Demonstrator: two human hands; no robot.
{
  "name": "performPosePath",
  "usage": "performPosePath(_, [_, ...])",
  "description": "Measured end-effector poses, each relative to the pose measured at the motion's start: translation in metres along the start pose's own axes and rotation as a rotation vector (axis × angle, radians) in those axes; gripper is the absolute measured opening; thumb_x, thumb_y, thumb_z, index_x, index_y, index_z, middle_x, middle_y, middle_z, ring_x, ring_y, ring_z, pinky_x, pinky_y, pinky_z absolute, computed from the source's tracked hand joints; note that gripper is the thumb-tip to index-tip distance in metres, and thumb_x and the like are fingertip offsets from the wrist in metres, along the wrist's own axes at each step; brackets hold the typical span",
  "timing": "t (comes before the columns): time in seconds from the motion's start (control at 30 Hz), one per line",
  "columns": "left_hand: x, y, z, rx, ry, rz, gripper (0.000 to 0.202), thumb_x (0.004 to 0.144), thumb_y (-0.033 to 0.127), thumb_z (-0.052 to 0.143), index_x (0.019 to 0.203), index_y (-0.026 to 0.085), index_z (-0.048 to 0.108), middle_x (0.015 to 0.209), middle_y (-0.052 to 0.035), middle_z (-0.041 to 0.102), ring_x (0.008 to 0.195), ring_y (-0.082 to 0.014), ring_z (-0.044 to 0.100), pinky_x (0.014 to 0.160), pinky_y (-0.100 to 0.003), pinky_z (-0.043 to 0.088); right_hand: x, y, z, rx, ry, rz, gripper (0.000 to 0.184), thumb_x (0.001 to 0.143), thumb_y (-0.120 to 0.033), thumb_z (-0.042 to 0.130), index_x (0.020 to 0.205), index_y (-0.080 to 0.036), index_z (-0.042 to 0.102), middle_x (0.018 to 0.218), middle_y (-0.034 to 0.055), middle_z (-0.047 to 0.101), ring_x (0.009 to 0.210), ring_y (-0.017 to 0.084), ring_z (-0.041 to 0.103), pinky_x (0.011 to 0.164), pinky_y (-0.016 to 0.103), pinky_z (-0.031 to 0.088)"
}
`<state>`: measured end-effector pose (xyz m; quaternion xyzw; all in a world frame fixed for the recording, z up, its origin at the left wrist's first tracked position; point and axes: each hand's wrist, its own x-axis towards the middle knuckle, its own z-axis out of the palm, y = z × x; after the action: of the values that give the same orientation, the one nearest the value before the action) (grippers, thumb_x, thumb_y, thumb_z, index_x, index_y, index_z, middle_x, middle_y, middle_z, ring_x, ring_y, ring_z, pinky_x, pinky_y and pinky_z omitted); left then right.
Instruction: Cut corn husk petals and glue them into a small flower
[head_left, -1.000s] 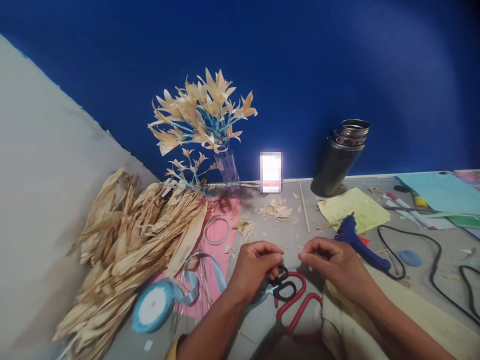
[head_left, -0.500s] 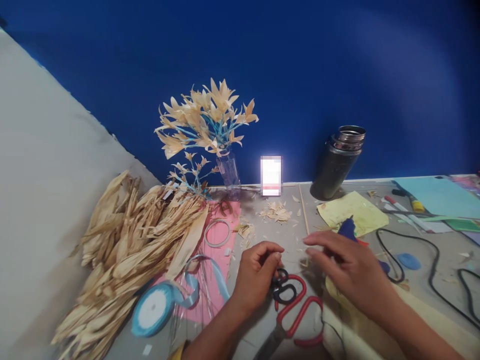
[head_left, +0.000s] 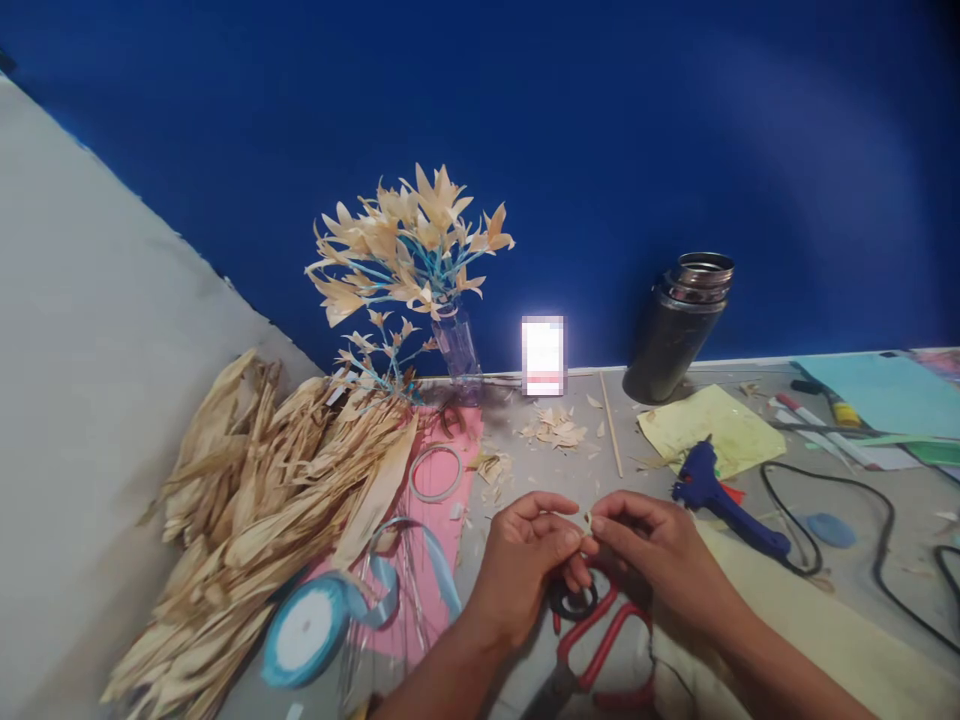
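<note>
Blue wall (head_left: 600, 150) stands behind the littered tabletop (head_left: 559, 473). My right fingers (head_left: 604, 526) pinch a pale bit (head_left: 588, 518); left fingers (head_left: 553, 502) half curl, their hold I cannot tell.

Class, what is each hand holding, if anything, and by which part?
The right hand pinches a tiny pale piece in its fingertips; by which part cannot be told, nor whether the left hand holds anything.

No legible words, labels or numbers, bright upright screen (head_left: 544, 356) by the blue wall (head_left: 600, 150), blurred into blocks
</note>
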<state>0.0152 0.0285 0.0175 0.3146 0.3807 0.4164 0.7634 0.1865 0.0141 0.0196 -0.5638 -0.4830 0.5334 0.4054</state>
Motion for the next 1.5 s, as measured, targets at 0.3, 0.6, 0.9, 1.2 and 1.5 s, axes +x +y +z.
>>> performPosePath(0.3, [-0.006,-0.006,0.011,0.323,0.149,0.126,0.023,0.073,0.021,0.072,0.093,0.017,0.062,0.065,0.0016,0.065,0.051,-0.0108,0.056,0.053,-0.022,0.042,-0.009,-0.005,0.002,-0.103,-0.163,-0.147,0.024,0.091,-0.035,0.056,0.083,-0.020,0.073,0.078,0.0013,0.071,0.074,0.020,0.064,0.069,0.027,0.047])
performPosePath(0.6, [-0.004,-0.009,0.008,0.405,0.254,0.219,0.012,0.072,0.017,0.073,0.083,0.016,0.067,0.075,-0.0027,0.067,0.070,-0.0141,0.059,0.066,-0.024,0.046,-0.010,0.000,0.005,-0.253,-0.012,-0.265,0.024,0.091,-0.039,0.058,0.084,-0.023,0.074,0.083,0.0045,0.074,0.079,0.022,0.068,0.072,0.030,0.050])
performPosePath(0.9, [0.003,-0.015,0.005,0.039,0.199,0.029,0.041,0.058,0.021,0.084,0.089,0.017,0.057,0.067,0.0038,0.063,0.053,-0.0111,0.058,0.049,-0.022,0.043,-0.011,0.009,0.010,-0.183,0.012,-0.140,0.026,0.083,-0.038,0.061,0.103,-0.021,0.061,0.077,0.0021,0.072,0.069,0.020,0.070,0.064,0.030,0.054])
performPosePath(1.2, [-0.005,-0.011,0.009,0.295,0.195,0.162,0.024,0.069,0.016,0.075,0.090,0.015,0.064,0.079,-0.0021,0.069,0.070,-0.0122,0.063,0.068,-0.025,0.050,-0.009,0.010,0.009,-0.221,0.055,-0.118,0.027,0.083,-0.039,0.062,0.103,-0.022,0.061,0.071,0.0006,0.072,0.063,0.019,0.068,0.060,0.029,0.051])
performPosePath(1.5, [0.000,-0.011,0.002,-0.049,0.082,-0.080,0.036,0.060,0.025,0.088,0.084,0.014,0.063,0.064,0.0028,0.061,0.053,-0.0075,0.053,0.053,-0.020,0.040,-0.008,0.006,0.004,0.036,-0.084,-0.018,0.026,0.080,-0.036,0.071,0.098,-0.019,0.064,0.077,0.0001,0.067,0.068,0.016,0.063,0.062,0.026,0.050])
